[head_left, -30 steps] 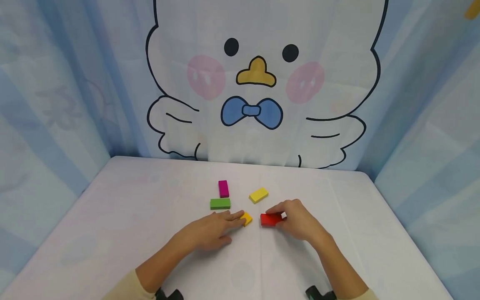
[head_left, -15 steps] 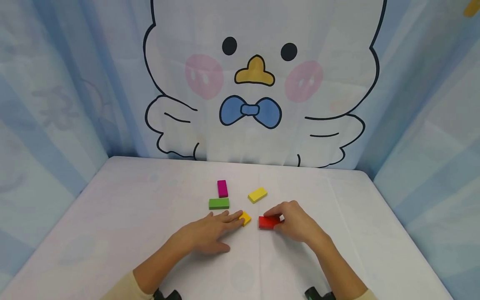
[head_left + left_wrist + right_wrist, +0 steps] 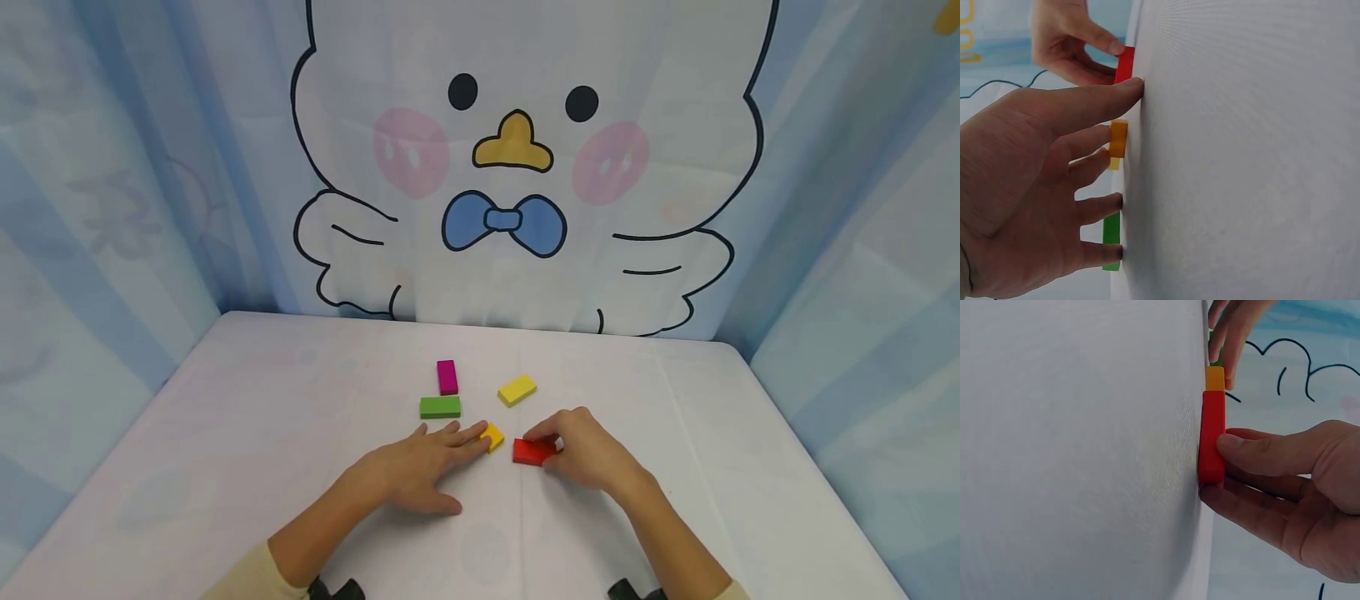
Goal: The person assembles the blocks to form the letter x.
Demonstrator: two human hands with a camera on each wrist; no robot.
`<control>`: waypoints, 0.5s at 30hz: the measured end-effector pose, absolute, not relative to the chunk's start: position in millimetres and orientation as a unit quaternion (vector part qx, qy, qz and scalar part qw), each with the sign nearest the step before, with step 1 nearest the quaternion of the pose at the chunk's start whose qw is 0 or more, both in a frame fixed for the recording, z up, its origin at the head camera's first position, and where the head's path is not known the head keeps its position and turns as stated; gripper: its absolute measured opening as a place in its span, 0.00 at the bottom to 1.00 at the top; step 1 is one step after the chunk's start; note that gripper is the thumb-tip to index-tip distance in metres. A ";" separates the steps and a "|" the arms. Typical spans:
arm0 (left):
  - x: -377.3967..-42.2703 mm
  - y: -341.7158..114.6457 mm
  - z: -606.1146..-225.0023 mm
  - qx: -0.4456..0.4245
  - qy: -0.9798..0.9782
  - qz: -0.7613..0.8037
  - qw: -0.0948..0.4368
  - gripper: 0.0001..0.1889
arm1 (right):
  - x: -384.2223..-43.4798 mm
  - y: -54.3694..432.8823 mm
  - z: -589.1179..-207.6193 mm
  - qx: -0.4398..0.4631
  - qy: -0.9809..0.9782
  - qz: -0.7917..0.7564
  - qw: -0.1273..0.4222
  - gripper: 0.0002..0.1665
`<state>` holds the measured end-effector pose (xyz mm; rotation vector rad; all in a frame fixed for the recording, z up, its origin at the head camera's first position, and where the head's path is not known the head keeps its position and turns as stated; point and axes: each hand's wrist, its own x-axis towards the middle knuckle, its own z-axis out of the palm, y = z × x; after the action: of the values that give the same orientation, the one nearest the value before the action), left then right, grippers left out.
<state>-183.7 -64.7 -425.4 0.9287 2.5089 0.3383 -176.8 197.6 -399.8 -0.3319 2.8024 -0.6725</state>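
My right hand (image 3: 588, 450) pinches the right part of a red block (image 3: 531, 452) between thumb and fingers. In the right wrist view the red block (image 3: 1212, 434) lies on its broad side along the tabletop. My left hand (image 3: 420, 471) is spread flat, fingertips down on the table and thumb held apart. Its index and middle fingertips rest on an orange-yellow block (image 3: 492, 437), just left of the red one. In the left wrist view the orange-yellow block (image 3: 1118, 139) shows beyond those fingertips, partly covered by them.
Behind the left hand lies a green block (image 3: 440, 407), with a magenta block (image 3: 447, 377) standing off its far edge. A yellow block (image 3: 517, 390) lies further back, at an angle. The white-covered table (image 3: 300, 367) ends at a printed curtain (image 3: 517, 275).
My right hand has drawn the red block a little toward me and to the left, tilting it slightly. The left thumb has spread further from the fingers; the orange-yellow block stays in place.
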 end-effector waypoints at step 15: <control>-183.6 -64.0 -423.0 0.333 0.907 0.122 0.226 0.46 | -189.1 227.3 -402.1 -0.267 0.919 -0.253 0.145 0.27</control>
<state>-183.6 -64.0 -423.0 0.9175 2.5020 0.3360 -189.1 227.3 -402.1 -0.7697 2.6471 -0.7277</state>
